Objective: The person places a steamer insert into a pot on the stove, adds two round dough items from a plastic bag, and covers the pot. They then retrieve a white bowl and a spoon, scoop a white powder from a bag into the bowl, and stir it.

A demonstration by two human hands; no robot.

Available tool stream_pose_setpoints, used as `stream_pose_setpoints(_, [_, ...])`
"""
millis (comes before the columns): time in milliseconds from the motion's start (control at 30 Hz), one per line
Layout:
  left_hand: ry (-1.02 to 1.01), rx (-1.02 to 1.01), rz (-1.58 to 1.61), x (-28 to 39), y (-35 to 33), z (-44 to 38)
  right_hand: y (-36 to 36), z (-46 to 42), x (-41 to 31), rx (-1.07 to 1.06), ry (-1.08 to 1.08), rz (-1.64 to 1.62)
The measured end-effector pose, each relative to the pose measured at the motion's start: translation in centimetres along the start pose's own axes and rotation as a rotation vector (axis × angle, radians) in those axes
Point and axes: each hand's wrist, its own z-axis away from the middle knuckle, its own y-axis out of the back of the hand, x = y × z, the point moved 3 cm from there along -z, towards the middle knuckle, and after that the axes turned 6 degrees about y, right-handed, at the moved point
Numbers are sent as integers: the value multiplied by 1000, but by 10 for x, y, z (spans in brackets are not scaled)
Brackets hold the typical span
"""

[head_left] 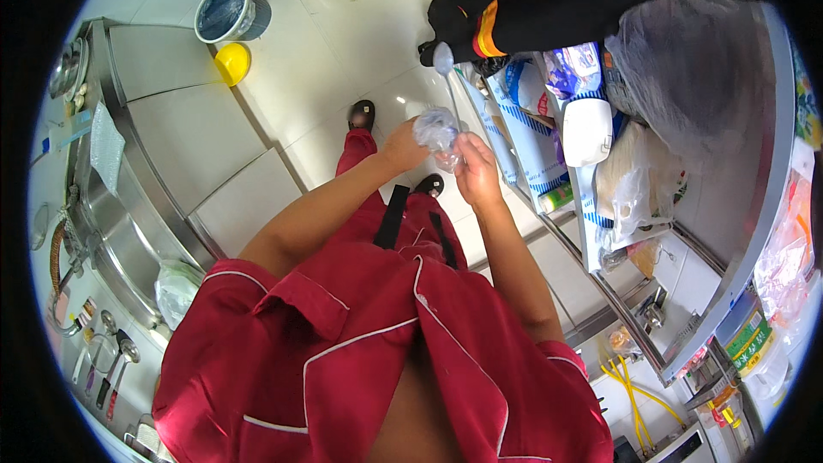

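Note:
My left hand is closed on a crumpled clear plastic bag, which bunches up between the two hands. My right hand pinches the thin handle of a long metal spoon. The spoon's bowl points away from me, towards the top of the view, and looks pale; whether something covers it I cannot tell. The lower part of the bag touches the fingers of my right hand, and the handle's near end is hidden there.
A metal rack with bags and packages stands at the right, with a white plastic container on it. Black clothing hangs above. At the left are a steel counter, a lined bin and a yellow bowl.

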Motion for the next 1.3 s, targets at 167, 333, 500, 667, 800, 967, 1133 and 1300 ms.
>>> stream_pose_setpoints(167, [280, -45, 56, 3, -112, -7, 99, 79, -15, 85, 298, 729])
stream_pose_setpoints(333, [846, -118, 802, -10, -258, -28, 170, 209, -21, 156, 231, 566])
stream_pose_setpoints(500, [1090, -144, 1284, 13, -388, -59, 219, 320, -9, 429, 181, 498])
stream_pose_setpoints(667, [1130, -513, 828, 22, -455, -96, 225, 344, -6, 603, 226, 298])
stream_pose_setpoints(800, [977, -623, 654, 25, -442, -102, 220, 327, -26, 618, 273, 225])
stream_pose_setpoints(967, [754, 12, 864, 59, -319, -76, 193, 287, -50, 571, 311, 323])
stream_pose_setpoints(1133, [448, -23, 680, 114, -226, -80, 151, 233, -82, 607, 359, 574])
stream_pose_setpoints(1300, [460, -246, 742, 116, -207, -112, 118, 186, -105, 568, 487, 400])
